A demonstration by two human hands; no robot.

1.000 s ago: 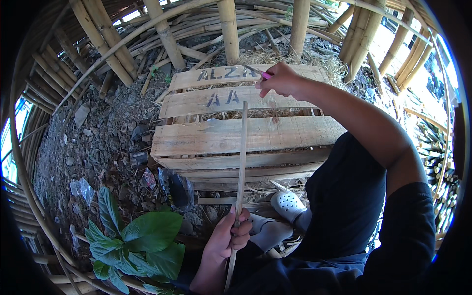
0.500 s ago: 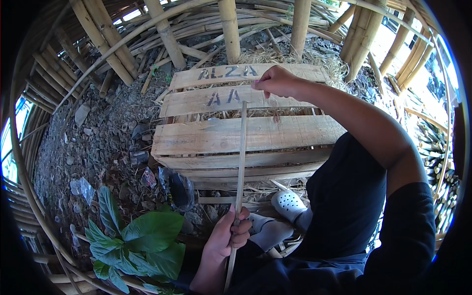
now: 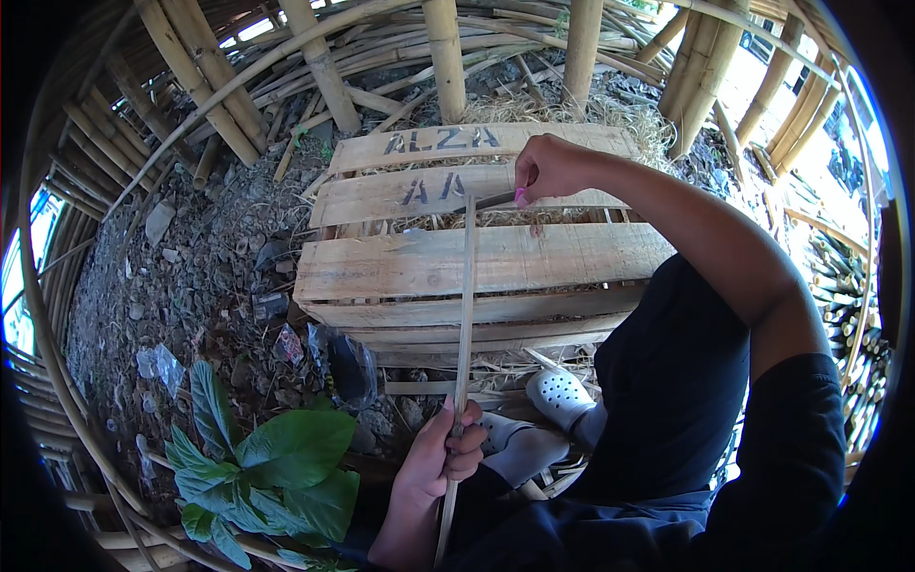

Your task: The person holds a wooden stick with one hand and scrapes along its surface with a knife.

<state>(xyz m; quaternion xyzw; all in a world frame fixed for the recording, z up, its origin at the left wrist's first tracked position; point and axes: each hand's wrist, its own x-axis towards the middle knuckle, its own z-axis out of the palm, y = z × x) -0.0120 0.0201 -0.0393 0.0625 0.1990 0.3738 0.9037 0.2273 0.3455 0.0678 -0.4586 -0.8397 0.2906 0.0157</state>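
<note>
A long, pale bamboo strip (image 3: 466, 315) stretches from my lap up over the slatted wooden crate (image 3: 429, 262). My left hand (image 3: 452, 456) is closed around its lower part. Above the crate my right hand (image 3: 551, 170) pinches a thin, dark knife (image 3: 494, 201), whose handle is mostly hidden in the fingers. The blade points left and lies across the strip's far end; whether it bites into the strip cannot be seen.
A leafy green plant (image 3: 272, 472) grows at lower left. Rubble and plastic scraps (image 3: 160, 367) cover the ground. Bamboo posts (image 3: 445, 62) stand behind the crate, and cut bamboo lies stacked (image 3: 834, 319) at right. My grey clog (image 3: 562, 396) rests before the crate.
My right hand has come down and a little to the right, bringing the dark blade to the strip's far end. The left hand keeps its place on the strip.
</note>
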